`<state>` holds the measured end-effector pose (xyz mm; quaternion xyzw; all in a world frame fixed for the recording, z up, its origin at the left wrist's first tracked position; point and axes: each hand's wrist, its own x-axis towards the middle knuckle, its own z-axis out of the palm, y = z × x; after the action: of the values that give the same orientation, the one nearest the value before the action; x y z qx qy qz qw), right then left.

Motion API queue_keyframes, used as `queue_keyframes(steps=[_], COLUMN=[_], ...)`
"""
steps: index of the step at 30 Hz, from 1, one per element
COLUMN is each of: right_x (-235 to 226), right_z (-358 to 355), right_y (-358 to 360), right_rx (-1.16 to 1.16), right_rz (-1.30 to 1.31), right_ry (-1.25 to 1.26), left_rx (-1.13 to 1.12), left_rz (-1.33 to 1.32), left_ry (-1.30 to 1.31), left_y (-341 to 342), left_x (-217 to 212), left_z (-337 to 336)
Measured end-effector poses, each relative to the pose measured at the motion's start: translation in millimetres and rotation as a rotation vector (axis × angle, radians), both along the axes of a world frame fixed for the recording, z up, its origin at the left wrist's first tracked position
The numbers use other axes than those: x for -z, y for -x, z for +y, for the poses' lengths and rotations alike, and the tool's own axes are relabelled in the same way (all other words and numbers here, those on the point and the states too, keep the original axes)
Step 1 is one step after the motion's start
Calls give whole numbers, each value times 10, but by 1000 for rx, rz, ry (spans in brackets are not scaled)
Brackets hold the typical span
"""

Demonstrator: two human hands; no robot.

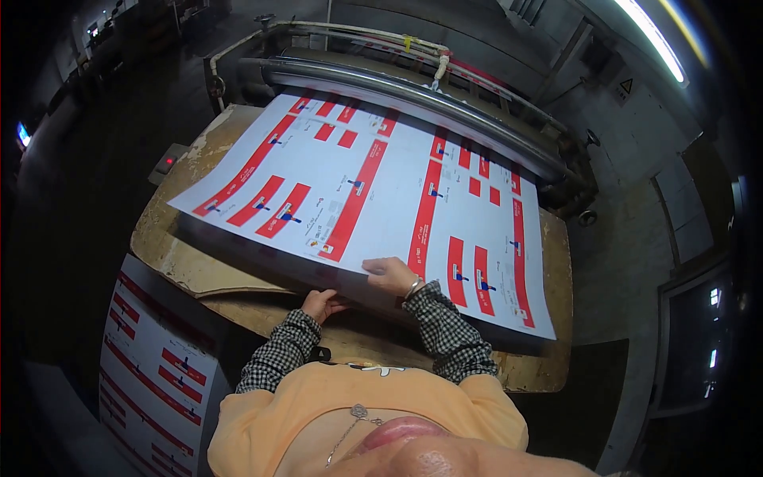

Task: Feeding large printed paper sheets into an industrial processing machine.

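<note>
A large white printed sheet [397, 191] with red bands and small blue figures slopes down from a metal roller [413, 103] towards me. Its near edge curves up off a worn wooden table [191, 254]. My right hand [389, 277], with a bangle at the wrist, is closed on the near edge of that sheet, around the middle. Lower and to the left, my left hand [322, 305] is closed just under the sheet's near edge, by the front of the table. Its fingertips are in shadow, and what they pinch cannot be made out.
More printed sheets [147, 374] lie low at the left, beyond the table's edge. A control box [168, 162] with a red light is at the table's left side. Pipes [358, 30] run over the machine, and a hand wheel [587, 218] sticks out at right.
</note>
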<state>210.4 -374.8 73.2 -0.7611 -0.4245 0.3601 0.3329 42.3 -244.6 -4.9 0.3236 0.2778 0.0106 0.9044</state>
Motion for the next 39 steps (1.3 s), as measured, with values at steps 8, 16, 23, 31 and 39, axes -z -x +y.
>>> queue_keyframes(steps=[8,16,23,31,39], right_x=[348,682,417,234,192], right_z=[-168,112,101,-76,-164], right_y=[259,-233,284,-23,178], right_rx=[-42,202,-109,-41,21], right_rz=[-205,-309,-568,39,-146], right_ry=[-137,0,201,54,-135], left_rx=[-34,1,-42,89,-63], left_rz=[14,-4,16,-31,-10], left_ry=[-36,-41,-7,-51,11], left_y=[-10,-30,-27,-5,-25], left_x=[141,161,96,36,502], left_z=[15,17,34,44,52])
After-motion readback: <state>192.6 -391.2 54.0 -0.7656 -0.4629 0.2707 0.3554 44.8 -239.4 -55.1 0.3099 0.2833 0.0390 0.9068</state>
